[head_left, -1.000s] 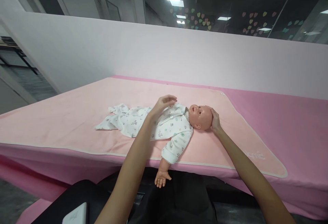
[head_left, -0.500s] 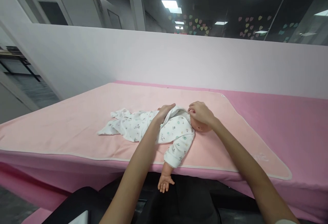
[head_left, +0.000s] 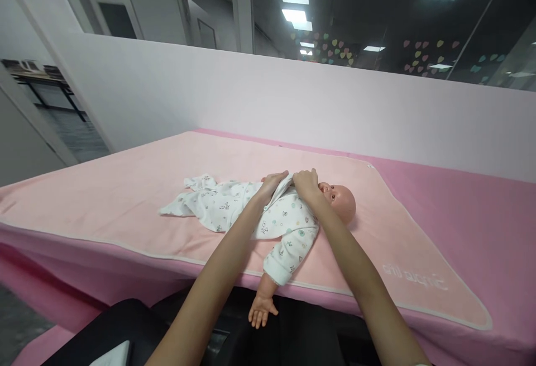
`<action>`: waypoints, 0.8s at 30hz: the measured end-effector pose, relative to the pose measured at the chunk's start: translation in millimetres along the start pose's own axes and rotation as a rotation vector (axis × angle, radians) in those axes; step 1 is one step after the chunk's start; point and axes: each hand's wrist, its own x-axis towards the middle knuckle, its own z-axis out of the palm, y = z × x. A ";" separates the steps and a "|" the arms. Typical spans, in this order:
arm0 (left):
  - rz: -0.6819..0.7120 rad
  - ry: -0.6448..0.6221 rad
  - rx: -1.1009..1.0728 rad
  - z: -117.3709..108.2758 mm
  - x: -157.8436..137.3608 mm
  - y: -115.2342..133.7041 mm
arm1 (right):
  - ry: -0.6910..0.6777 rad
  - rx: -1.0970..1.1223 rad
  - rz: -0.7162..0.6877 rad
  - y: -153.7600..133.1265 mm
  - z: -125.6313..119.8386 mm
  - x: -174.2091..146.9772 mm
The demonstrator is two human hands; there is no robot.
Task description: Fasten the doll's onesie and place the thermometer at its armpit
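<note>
A baby doll (head_left: 341,201) lies on its back, head to the right, dressed in a white printed baby romper (head_left: 220,204). At its chest, my left hand (head_left: 272,186) has its fingers close together on the raised front edge of the romper; the fingertips are partly hidden. My right hand (head_left: 307,184) is closed with curled fingers on the romper's front near the neckline, just below the doll's face. One doll arm (head_left: 263,299) hangs over the near edge of the table, its cuff folded back. The doll's other arm is mostly hidden.
A peach pad (head_left: 138,181) with a pale border lies under the doll, over a pink cloth (head_left: 473,209). Behind stands a white partition (head_left: 293,98) topped by dark glass. A dark seat or clothing and a white flat object (head_left: 112,355) show below the table edge.
My right hand has moved left from the doll's head to the romper's front, uncovering the face. My left hand stays at the chest. The view has shifted slightly.
</note>
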 end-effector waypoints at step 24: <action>0.246 -0.207 0.207 15.4 -17.4 3.7 | 0.690 1.054 -0.046 84.5 -95.5 -82.1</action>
